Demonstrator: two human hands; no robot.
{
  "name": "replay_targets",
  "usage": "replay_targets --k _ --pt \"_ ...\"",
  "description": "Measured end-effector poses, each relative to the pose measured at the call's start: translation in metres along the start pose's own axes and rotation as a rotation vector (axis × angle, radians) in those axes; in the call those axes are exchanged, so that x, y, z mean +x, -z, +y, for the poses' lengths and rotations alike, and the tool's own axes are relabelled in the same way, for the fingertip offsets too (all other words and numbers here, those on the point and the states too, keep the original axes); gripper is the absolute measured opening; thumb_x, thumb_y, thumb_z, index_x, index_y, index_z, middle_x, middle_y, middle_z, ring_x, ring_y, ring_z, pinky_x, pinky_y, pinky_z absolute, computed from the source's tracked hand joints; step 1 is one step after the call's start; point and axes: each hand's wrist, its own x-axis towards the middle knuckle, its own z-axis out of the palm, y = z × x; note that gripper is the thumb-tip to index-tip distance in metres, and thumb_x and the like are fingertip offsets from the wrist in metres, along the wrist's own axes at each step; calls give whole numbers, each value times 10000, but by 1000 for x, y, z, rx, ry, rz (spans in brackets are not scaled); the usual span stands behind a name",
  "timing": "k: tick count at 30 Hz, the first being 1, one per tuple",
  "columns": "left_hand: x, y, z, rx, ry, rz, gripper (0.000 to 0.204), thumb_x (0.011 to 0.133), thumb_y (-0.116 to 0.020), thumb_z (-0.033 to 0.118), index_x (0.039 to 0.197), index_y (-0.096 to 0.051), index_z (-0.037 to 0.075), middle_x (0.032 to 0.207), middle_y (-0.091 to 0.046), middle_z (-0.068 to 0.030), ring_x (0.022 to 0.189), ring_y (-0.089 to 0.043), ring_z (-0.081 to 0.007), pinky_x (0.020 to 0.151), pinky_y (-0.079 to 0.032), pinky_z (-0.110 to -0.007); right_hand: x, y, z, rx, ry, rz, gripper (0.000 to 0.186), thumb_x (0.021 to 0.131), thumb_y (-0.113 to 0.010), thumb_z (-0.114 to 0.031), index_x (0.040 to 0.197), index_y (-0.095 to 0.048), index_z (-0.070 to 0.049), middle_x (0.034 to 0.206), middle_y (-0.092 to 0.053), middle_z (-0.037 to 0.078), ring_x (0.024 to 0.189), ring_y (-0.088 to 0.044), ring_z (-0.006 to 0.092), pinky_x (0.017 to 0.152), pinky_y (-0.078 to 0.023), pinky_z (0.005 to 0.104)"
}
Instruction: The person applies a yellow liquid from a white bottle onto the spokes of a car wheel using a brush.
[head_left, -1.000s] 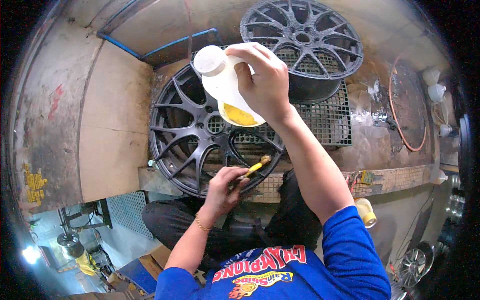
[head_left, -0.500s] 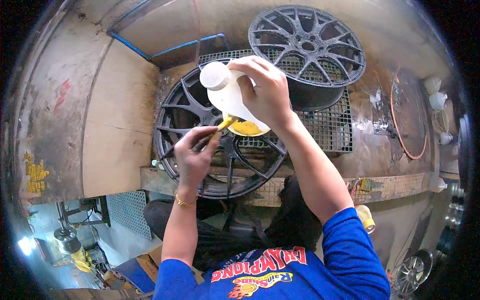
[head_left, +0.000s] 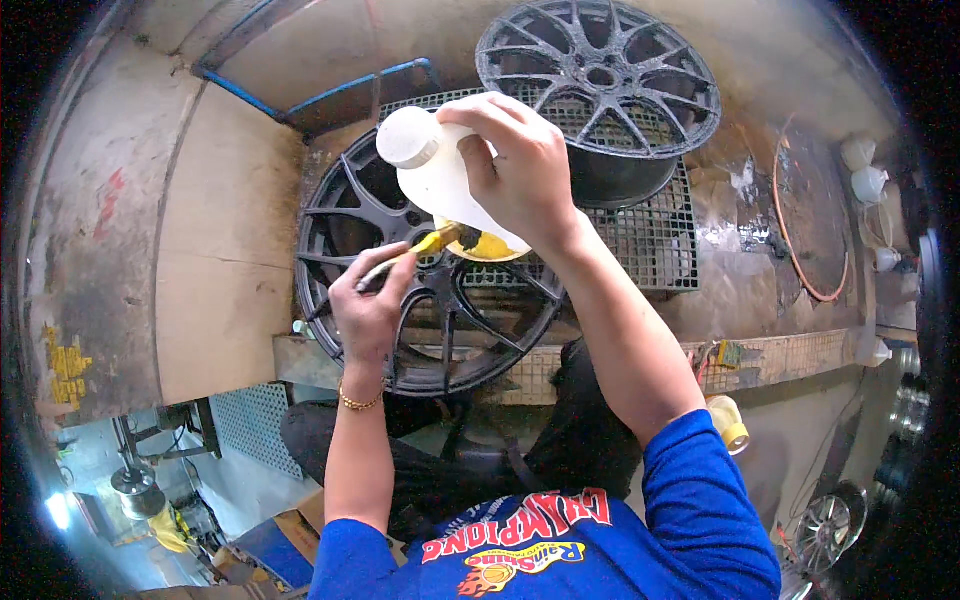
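My left hand [head_left: 368,305] is closed around a paintbrush [head_left: 432,242] with a yellow and white handle. The brush's bristle end is at the cut-open mouth of a white plastic jug [head_left: 432,190]. My right hand [head_left: 515,165] grips that jug from above, near its round white cap, and tilts it over a wheel. Yellow and a dark patch show inside the jug's opening; what exactly is in it I cannot tell. Beneath both hands lies a dark, multi-spoke wheel rim [head_left: 450,300], face up, partly covered by the jug and my hands.
A second wheel rim [head_left: 600,77], dark and wet-looking, stands behind at the right on a plastic grid [head_left: 684,235]. An orange hose [head_left: 783,215] lies at the far right. A cream bottle with a yellow cap [head_left: 730,425] is by my right elbow. Blue pipe [head_left: 350,92] runs along the back wall.
The whole view has shifted slightly, moving things left and up. The brush has tilted a little in my left hand, and more of its handle shows. Both grips stay the same.
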Motion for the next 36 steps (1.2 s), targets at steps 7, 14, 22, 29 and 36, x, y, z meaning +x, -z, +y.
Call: replay_targets --k 7,14,22,29,36 --pt "-41 16 -3 -3 -141 127 117 906 -686 76 970 -706 -20 847 -702 -40 760 -631 -70 693 -497 -218 5 14 5 -54 -18 98 191 795 -602 2 946 -689 -75 891 -692 100 849 -673 326 781 -554 414" --pt "-97 -36 -33 107 -172 -59 102 877 -707 24 967 -713 -25 801 -697 -34 692 -624 -79 652 -501 -229 6 20 11 -80 2 142 192 794 -602 -3 945 -700 -73 905 -701 109 848 -680 327 777 -560 413" --pt "-108 -69 -41 248 -562 -139 200 781 -763 -36 960 -685 4 846 -690 -128 728 -678 -233 666 -547 -318 7 26 15 -96 -17 178 213 776 -617 -1 947 -703 -94 911 -703 94 849 -682 318 776 -566 403" --pt "-126 -63 -37 384 -652 -195 272 734 -766 -60 982 -687 17 867 -670 -122 749 -654 -282 676 -543 -360 4 24 20 -106 0 191 223 768 -634 -22 956 -698 -125 903 -701 77 818 -674 313 756 -566 406" --pt "-115 -80 -37 373 -674 -186 283 716 -785 -42 975 -693 27 871 -655 -99 783 -642 -279 699 -540 -362 4 26 17 -131 -14 164 229 768 -632 -35 963 -695 -139 884 -689 77 806 -668 312 746 -563 414"
